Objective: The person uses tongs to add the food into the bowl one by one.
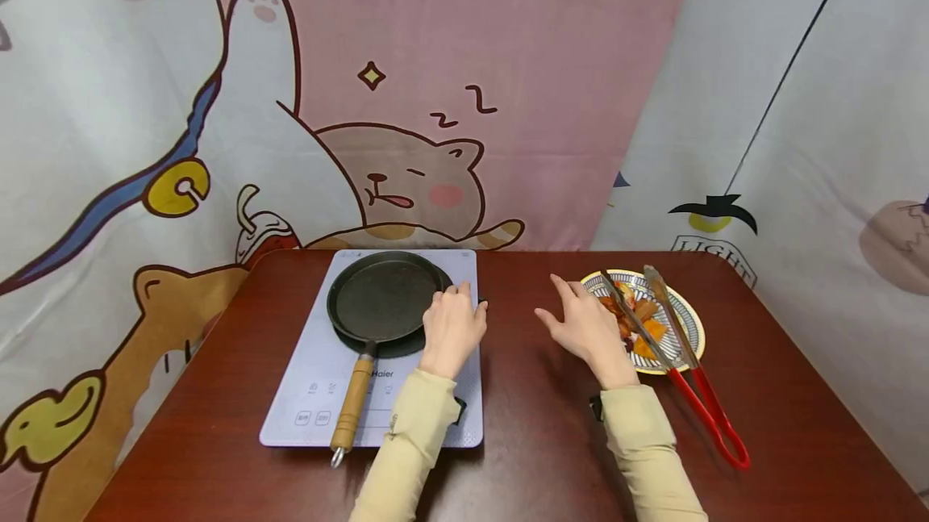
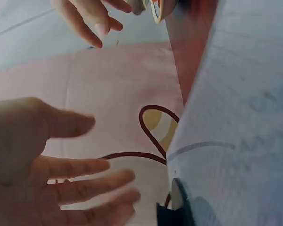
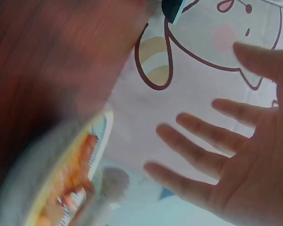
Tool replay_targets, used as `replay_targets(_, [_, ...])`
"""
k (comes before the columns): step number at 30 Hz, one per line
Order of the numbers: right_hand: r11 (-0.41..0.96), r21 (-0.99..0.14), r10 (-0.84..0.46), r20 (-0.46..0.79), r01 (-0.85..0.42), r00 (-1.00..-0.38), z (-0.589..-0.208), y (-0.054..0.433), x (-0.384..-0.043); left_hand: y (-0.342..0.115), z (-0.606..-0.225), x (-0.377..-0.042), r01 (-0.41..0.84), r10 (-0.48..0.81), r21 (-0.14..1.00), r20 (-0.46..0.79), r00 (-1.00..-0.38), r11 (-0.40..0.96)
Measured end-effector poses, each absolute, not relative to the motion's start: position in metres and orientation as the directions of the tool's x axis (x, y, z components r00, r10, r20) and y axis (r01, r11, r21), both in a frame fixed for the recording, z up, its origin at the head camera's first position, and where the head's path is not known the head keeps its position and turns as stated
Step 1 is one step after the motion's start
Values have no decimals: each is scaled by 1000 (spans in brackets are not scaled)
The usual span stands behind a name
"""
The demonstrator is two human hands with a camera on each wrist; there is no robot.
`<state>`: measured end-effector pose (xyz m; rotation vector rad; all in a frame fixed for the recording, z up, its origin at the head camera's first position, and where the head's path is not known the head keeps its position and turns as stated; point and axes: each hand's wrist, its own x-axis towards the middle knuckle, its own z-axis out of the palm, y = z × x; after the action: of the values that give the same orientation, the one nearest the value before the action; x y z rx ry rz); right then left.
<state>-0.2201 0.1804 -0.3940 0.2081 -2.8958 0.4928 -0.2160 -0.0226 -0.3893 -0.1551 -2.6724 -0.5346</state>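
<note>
While the left grip [image 1: 453, 329] partly hides the pan [image 1: 385, 296] and the right grip [image 1: 586, 332] the plate [image 1: 693, 328], both are spread and empty.

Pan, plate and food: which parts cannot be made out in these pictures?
Pan, lower-right rim: head view, hidden by the left hand.
Plate, lower-left rim: head view, hidden by the right hand.
Food: head view, partly covered by the tongs.
Plate, food: right wrist view, blurred, cut off at bottom.
Plate: left wrist view, cut off at top.
</note>
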Motion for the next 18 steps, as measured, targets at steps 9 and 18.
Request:
replay_targets(9, [962, -158, -175, 263, -222, -949, -370, 224, -187, -42, -382, -182, 273, 104, 258, 524, -845, 927])
replay_targets(18, [995, -84, -47, 139, -59, -989, -385, 276, -160, -88, -393, -131, 279, 158, 119, 593, -790, 953])
